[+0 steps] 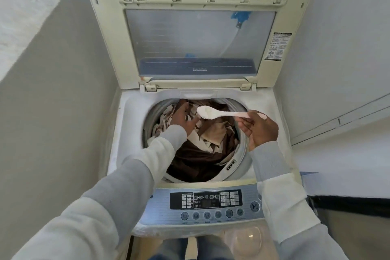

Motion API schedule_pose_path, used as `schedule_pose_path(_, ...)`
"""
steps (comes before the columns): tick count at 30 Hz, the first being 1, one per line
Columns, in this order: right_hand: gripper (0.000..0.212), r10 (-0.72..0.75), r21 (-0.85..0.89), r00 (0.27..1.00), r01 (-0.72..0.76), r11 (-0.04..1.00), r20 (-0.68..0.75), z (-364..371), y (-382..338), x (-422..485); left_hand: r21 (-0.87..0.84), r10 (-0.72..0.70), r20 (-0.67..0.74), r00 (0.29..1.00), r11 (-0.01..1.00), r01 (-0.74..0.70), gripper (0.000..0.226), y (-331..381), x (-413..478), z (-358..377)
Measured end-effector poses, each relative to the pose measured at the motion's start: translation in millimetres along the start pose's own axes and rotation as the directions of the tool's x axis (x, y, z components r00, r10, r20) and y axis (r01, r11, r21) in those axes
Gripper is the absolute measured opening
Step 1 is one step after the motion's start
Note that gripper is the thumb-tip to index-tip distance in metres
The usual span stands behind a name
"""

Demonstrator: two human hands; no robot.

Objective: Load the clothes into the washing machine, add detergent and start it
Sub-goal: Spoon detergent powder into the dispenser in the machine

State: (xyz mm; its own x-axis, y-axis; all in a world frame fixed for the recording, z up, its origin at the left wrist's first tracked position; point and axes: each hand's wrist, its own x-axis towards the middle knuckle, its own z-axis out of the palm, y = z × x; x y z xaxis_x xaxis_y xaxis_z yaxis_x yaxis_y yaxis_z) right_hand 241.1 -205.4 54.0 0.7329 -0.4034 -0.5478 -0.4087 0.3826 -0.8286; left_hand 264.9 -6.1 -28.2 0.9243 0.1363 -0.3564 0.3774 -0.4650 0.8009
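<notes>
A person's right hand [260, 127], right of centre in the frame, pinches the pale pink handle of a white plastic spoon [217, 113] heaped with white detergent powder [203, 111], its bowl held level over the drum. The left hand [183, 118], fingers spread and relaxed, rests flat on the brown and cream clothes [202, 145] that fill the drum at centre frame. Around them stands the cream top-loading washing machine [130, 116], its clear-windowed lid [198, 42] raised across the upper frame. Its grey-blue control panel [211, 202] with a round start button [254, 206] sits below. Done well, the spoon tips slowly and travels across the load, so the powder scatters thinly rather than clumping on one fold, and the left hand draws clear of the fall.
</notes>
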Motion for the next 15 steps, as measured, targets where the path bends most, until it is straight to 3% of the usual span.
schedule_pose_path(2,0.005,0.01,0.03,1.0,-0.01,0.999,0.004,4,-4,5,-0.266,-0.181,0.073,0.981,0.944,0.194,0.051,13,16,5)
schedule_pose_path(3,0.003,0.015,0.042,1.0,-0.015,0.999,0.006,7,-6,7,-0.404,-0.257,0.128,0.958,0.868,0.288,0.044,19,26,6)
schedule_pose_path(6,0.002,0.03,0.04,0.999,-0.03,0.999,0.011,10,-7,14,-0.778,-0.404,0.29,0.867,0.429,0.46,0.02,33,46,7)
schedule_pose_path(8,0.002,0.039,0.044,0.999,-0.039,0.998,0.011,10,-7,18,-0.857,-0.41,0.315,0.856,0.265,0.442,0.02,35,55,13)
schedule_pose_path(12,0.004,0.059,0.056,0.998,-0.061,0.997,0.036,12,-6,29,-0.92,-0.435,0.292,0.852,0.115,0.374,0.02,37,57,22)
schedule_pose_path(15,0.003,0.07,0.044,0.997,-0.072,0.996,0.046,14,-6,34,-0.921,-0.457,0.268,0.848,0.135,0.365,0.031,33,64,30)
